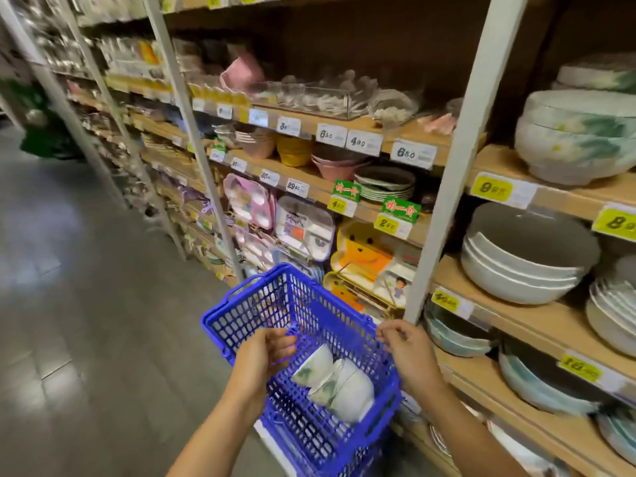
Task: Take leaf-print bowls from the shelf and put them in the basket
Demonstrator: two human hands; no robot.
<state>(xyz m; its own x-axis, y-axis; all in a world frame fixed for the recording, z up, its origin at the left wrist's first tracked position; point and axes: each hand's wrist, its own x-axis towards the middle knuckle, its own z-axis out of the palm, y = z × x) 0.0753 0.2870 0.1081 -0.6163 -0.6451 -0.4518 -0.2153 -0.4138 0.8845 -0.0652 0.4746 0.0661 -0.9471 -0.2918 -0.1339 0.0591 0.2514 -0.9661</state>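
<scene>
1. Already, the left hand (265, 352) has its fingers (280, 339) curled shut on the rim of the blue basket (261, 304); the right hand (409, 352) pinches the opposite rim, and neither holds a bowl
2. Inside the basket lie the leaf-print bowls (335, 383), about three, nested on their sides near the right wall, so part of the job looks done
3. They are white and glossy with green leaf marks
4. On the shelf (550, 197) to the right, larger leaf-print bowls (578, 139) stand stacked; whether more are wanted, I cannot tell
</scene>
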